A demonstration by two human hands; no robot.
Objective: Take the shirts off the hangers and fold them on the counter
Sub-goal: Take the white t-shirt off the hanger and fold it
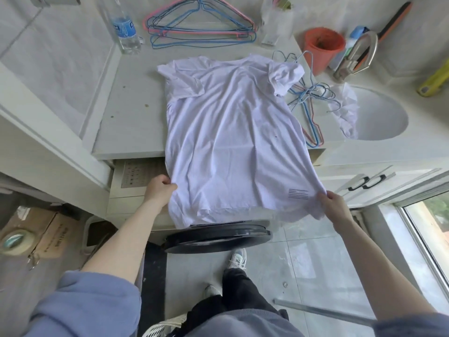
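A white T-shirt (230,132) lies spread flat on the pale counter (126,117), collar at the far end, its hem hanging past the front edge. My left hand (159,188) pinches the hem's left corner. My right hand (334,205) pinches the right corner, beside a small printed label. Both sleeves are folded inward onto the shirt. A stack of pink and blue wire hangers (199,25) lies at the back of the counter. More wire hangers (308,98) lie tangled to the right of the shirt.
A water bottle (125,27) stands at the back left. An orange cup (323,47) and a tap (357,54) sit by the sink (379,115), where a white cloth (347,113) hangs over the rim. A washer's dark door (216,238) sticks out below the counter.
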